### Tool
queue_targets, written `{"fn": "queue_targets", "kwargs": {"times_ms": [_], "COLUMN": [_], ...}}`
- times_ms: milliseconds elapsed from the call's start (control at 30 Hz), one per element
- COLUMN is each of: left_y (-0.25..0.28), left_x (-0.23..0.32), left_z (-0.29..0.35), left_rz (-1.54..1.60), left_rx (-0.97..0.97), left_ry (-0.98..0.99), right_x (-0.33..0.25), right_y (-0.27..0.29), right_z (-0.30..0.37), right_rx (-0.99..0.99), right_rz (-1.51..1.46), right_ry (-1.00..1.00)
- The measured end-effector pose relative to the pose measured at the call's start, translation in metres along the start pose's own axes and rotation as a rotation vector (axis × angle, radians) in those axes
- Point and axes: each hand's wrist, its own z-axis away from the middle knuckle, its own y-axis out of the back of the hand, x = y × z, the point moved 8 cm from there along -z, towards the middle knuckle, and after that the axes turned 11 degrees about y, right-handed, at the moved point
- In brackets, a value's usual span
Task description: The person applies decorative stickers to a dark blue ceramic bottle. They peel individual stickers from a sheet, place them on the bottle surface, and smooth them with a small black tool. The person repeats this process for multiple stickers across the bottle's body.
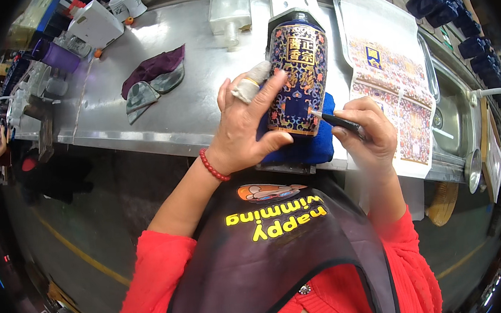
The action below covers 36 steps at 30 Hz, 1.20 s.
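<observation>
Blue patterned bottle (299,86) lies on a blue cloth (325,144), right of the nearer left hand (242,121), whose fingers spread against it; right hand (373,126), off its lower right, pinches a dark pen-like tool (346,124), tip at bottle's edge. Long axis runs near to far, neck (304,16) far, leaning slightly right.

- L hand (244,121) is touching patterned blue btl (301,83)
- R hand (370,129) is holding dark thin tool (346,126), tip nr btl's R side
- Blue cloth (325,147) is lying under btl
- Printed sheet (380,35) is lying to R
</observation>
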Motion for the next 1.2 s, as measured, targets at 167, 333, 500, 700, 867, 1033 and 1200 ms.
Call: {"fn": "queue_targets", "kwargs": {"times_ms": [167,333,500,700,867,1033,1200], "left_y": [-0.018,-0.021,-0.022,-0.017,-0.002,0.006,-0.006], "left_x": [-0.016,-0.02,-0.021,-0.016,-0.013,0.005,-0.013], "left_z": [0.002,0.003,0.003,0.009,0.008,0.009,0.0], "left_rz": [0.183,0.222,0.226,0.055,-0.339,-0.408,0.289], "left_rx": [-0.034,-0.076,-0.081,-0.05,0.049,0.105,-0.061], "left_ry": [0.135,0.135,0.137,0.019,0.006,-0.071,0.045], "right_x": [0.01,-0.007,-0.03,-0.008,-0.01,-0.025,0.008], "right_y": [-0.003,-0.009,-0.029,-0.007,-0.01,-0.029,0.006], "right_z": [0.016,0.01,0.009,0.009,0.009,0.016,0.023], "right_rx": [0.043,-0.027,-0.184,-0.008,-0.001,-0.255,0.109], "right_rz": [-0.012,0.096,0.079,0.029,0.174,0.047,-0.083], "right_ry": [-0.036,0.194,0.35,0.112,0.191,0.228,-0.16]}}
